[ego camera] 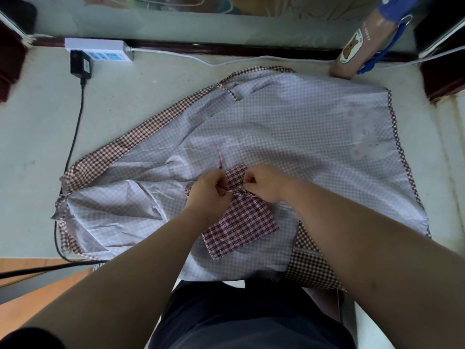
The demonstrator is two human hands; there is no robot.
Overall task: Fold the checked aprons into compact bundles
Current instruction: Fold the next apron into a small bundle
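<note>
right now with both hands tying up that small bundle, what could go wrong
1. The left hand and right hand pinch a thin strap cinched round the folded bundle; if it slips, the bundle may spring open.
2. The bundle lies on the spread apron, so the knot could catch that cloth underneath.
3. The spread apron's near edge seems to hang off the table, and its left edge lies against a black cable; tugging may drag either.

One wide-angle camera is riding on the person's head, facing forward and steeply down at the pale speckled tabletop (151, 96). It is sitting close: the spread pale checked apron with brown gingham trim (276, 127) is filling the middle of view.
</note>
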